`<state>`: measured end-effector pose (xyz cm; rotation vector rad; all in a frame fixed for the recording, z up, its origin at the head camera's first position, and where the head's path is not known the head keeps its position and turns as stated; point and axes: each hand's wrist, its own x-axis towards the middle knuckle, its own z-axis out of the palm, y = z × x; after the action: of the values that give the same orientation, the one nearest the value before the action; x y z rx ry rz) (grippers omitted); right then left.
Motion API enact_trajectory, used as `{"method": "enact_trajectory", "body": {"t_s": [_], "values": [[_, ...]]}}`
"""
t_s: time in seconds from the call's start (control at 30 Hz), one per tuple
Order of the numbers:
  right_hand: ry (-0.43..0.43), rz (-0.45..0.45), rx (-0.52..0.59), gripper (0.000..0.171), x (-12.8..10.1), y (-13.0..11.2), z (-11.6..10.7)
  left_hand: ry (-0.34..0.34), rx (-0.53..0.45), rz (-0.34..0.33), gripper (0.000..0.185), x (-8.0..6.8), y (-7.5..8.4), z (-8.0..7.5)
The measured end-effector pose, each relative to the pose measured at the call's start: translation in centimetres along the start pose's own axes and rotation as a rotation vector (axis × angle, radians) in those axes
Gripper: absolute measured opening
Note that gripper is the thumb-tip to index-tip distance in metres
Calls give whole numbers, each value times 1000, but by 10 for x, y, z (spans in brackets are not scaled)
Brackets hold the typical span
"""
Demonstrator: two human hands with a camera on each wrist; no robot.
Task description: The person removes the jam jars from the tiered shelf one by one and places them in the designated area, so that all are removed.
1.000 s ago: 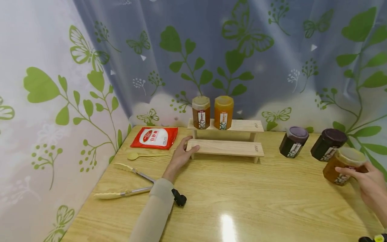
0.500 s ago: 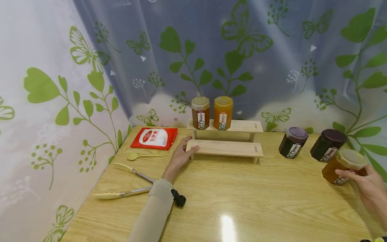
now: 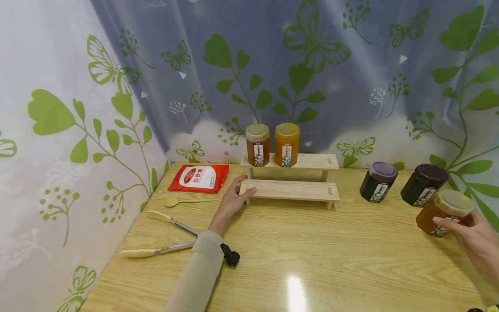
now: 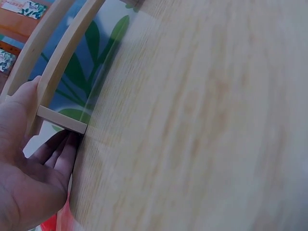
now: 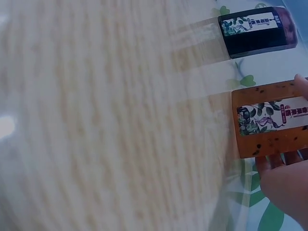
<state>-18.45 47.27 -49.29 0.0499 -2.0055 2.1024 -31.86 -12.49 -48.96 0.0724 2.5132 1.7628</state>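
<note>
In the head view my left hand grips the left end of a two-step wooden display stand, thumb on the lower step. The left wrist view shows its fingers around the end beside the leg. Two honey-type jars, one brown with a pale lid and one orange with a yellow lid, stand on the upper step. At far right my right hand holds an amber-brown jar with a pale lid and a label. In the right wrist view dark specks show in this jar.
Two dark jars stand at the back right, one with a purple lid and one with a darker lid. To the left lie a red-and-white sugar bag, a yellow spoon and spread tongs. A patterned curtain borders the table.
</note>
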Motion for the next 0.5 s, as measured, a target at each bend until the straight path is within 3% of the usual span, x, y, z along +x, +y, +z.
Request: {"method": "enact_trajectory", "body": {"t_s": [0.37,0.5], "values": [[38,-11,-75,65,-1,-3,-3,0,-9,7,68,0,-2,2],[98,-52,-298,72,10,11,-21,3,0,24,68,2,-2,1]]}}
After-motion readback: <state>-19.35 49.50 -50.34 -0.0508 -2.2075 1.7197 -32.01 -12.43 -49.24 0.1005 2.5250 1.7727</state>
